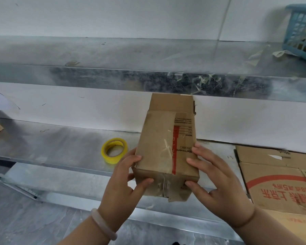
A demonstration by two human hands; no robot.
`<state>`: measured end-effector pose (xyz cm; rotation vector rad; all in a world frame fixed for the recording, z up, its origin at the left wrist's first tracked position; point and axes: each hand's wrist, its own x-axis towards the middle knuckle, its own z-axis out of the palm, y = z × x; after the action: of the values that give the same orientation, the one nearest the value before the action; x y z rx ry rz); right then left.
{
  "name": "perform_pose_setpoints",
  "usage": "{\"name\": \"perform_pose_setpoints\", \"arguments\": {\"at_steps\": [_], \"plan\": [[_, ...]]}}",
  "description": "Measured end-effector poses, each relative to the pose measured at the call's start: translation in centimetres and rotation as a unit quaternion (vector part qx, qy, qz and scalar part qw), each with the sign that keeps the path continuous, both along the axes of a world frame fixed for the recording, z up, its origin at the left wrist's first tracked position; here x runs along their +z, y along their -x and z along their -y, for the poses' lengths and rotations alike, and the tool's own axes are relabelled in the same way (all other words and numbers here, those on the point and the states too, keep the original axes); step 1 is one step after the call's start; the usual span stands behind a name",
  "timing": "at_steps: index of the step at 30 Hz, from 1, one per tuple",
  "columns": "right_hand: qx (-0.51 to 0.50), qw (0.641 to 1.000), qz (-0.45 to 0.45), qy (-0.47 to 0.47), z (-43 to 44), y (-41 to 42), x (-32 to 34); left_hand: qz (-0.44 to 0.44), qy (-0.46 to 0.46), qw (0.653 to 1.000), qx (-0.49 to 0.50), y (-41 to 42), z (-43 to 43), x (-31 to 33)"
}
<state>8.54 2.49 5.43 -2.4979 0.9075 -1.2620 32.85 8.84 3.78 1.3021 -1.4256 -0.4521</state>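
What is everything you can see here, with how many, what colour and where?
upper shelf: one, grey metal, across the top
lower shelf: one, grey metal, below it
cardboard box: one, brown with a red stripe, held up in the middle
tape roll: one, yellow, lower shelf, left of the box
flattened cartons: several, brown with red print, lower shelf, right
basket: one, blue, upper shelf, far right
bracelet: one, pale, left wrist
left hand: grips the box's near left corner
right hand: grips its near right corner
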Motion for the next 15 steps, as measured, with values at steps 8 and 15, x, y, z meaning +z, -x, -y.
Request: {"name": "perform_pose_setpoints", "arguments": {"at_steps": [8,15], "plan": [[-0.009,0.998,-0.037,-0.05,0.3,0.0,-3.3,0.047,-0.016,0.999,-0.016,-0.5,0.3,-1.9],[-0.058,0.986,-0.15,-0.047,1.0,-0.3,-2.9,0.031,-0.066,0.995,-0.061,-1.2,2.6,-2.3]]}}
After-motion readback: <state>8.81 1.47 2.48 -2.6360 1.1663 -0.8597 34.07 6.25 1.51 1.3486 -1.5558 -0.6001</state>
